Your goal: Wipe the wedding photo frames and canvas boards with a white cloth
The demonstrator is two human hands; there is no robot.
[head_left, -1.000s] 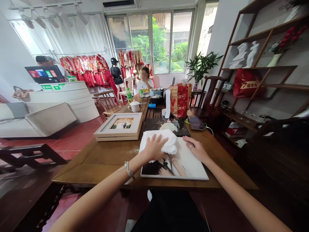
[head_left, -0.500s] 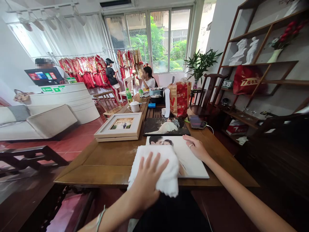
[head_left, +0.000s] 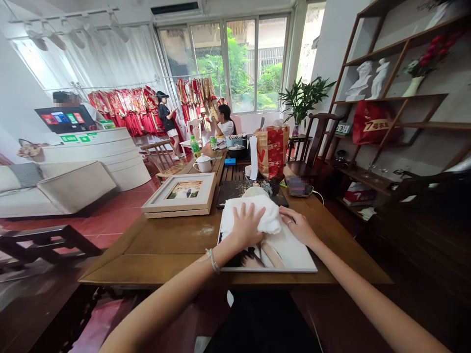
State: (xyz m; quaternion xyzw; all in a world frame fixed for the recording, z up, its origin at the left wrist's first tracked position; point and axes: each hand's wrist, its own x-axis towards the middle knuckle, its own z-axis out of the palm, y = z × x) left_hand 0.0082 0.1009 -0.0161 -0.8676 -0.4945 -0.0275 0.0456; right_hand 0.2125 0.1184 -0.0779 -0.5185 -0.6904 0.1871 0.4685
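The person's left hand [head_left: 246,226] lies with spread fingers on a white cloth [head_left: 270,215], which covers the upper part of a picture [head_left: 292,252] on the wooden table [head_left: 162,242]. The right hand [head_left: 300,228], its fingers stretched and close together, rests at the picture's right edge. A pale frame [head_left: 156,200] lies farther left

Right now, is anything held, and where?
No clear grip: left hand lies atop the fluffy white cloth; right hand on the right edge of the rectangular photo panel.

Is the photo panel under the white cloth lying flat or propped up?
Flat: the photo panel lies face up on the table, with the right hand at its edge.
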